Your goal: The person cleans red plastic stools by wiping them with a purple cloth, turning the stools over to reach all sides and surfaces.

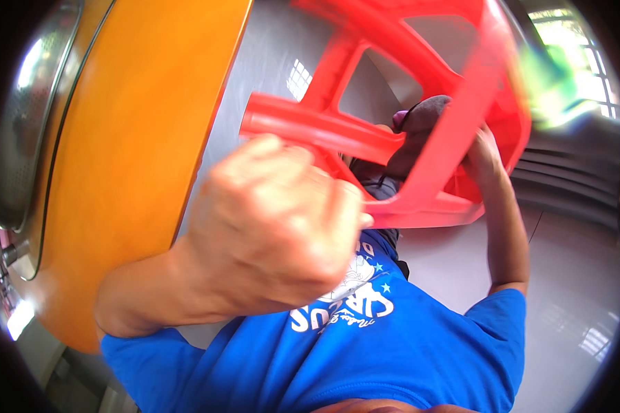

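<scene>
A red plastic stool, its frame tilted and partly blurred, is held up before me. My left hand is large and blurred in the foreground, its fingers curled against the stool's near side; the hand hides the contact. My right hand grips the far right part of the frame, its fingers partly hidden behind the red plastic. One leg of the stool points left, above my left hand. Through the frame a dark grey thing shows, which I cannot identify. Below is my blue printed T-shirt.
An orange tabletop runs along the left, close to my left forearm. On it lie a black cable and a perforated metal container. Shiny pale floor tiles show at the right. A blurred green thing is at the upper right.
</scene>
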`<state>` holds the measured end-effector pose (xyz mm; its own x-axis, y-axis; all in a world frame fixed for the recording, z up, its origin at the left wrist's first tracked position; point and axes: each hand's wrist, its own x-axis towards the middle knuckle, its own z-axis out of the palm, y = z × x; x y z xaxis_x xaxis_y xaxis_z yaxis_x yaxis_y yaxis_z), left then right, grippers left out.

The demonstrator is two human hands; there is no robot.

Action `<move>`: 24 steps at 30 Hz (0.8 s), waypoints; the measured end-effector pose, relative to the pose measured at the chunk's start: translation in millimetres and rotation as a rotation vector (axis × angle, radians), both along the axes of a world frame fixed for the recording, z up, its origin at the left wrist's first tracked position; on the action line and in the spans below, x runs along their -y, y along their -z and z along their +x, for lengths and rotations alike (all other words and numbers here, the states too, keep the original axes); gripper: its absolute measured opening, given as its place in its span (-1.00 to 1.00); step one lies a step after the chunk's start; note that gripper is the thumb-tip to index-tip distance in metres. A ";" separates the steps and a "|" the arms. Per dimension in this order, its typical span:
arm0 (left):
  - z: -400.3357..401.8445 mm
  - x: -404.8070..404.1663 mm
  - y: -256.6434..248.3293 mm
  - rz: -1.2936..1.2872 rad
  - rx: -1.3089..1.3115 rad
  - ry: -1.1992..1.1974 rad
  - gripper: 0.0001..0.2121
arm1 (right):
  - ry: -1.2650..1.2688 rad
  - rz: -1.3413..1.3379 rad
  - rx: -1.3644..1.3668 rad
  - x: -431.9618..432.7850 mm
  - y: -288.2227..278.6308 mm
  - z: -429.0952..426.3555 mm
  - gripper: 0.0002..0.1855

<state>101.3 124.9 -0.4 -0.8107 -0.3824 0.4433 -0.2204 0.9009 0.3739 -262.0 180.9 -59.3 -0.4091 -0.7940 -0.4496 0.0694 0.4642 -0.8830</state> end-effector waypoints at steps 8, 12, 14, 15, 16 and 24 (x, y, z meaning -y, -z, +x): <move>25.4 22.2 -53.8 0.141 0.005 -0.198 -0.66 | -0.307 -0.254 -0.295 -0.9 -82.9 -32.9 -0.62; 36.9 20.9 -62.4 0.190 0.066 -0.218 -0.61 | -0.115 -0.549 -0.428 -34.4 -121.0 -42.8 -0.64; 33.4 25.1 -67.1 0.153 0.108 -0.185 -0.60 | -0.035 -0.784 -0.302 -47.8 -118.4 -41.6 -0.67; 30.8 27.5 -68.3 0.129 0.142 -0.163 -0.59 | -0.003 -0.859 -0.271 -53.0 -118.5 -39.9 -0.68; 29.2 29.7 -65.4 0.108 0.150 -0.125 -0.56 | 0.083 -0.759 -0.231 -49.1 -108.1 -31.2 -0.70; 8.7 12.6 -48.0 -0.085 0.280 -0.072 -0.51 | -0.234 -0.043 -0.319 40.7 -17.6 15.6 -0.66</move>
